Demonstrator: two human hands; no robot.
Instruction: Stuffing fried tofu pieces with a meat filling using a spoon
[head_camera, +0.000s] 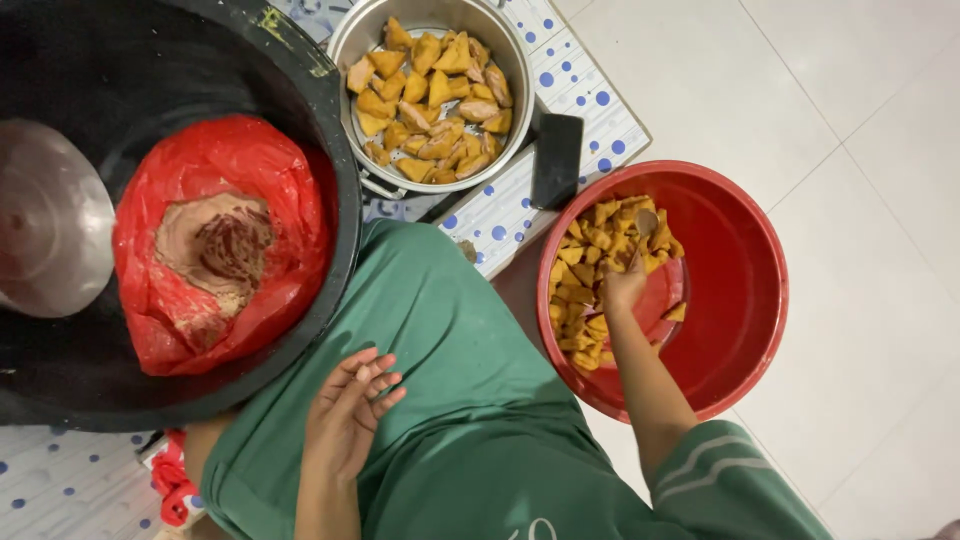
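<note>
Seated on a white tiled floor (800, 90), dotted mat (590, 100) at 12 o'clock.
Right hand (625, 285) grips a spoon (645, 225) among fried pieces (585, 290) in the red basin (740, 290) at 3 o'clock; left hand (350, 415) rests spread, holding nothing, on the green lap (450, 340).

My left hand (348, 412) rests flat on my lap, palm down, fingers (385, 378) loosely spread and pointing up and right in view, nothing in it. Left forearm comes in from the bottom edge, bare. My right arm is stretched forward and out to the right side, elbow low, sleeve ending near the elbow. Right hand (624, 288) is at the far end of that reach, fingers curled and pinched together (whether they actually grip anything, can't tell from this angle).
</note>
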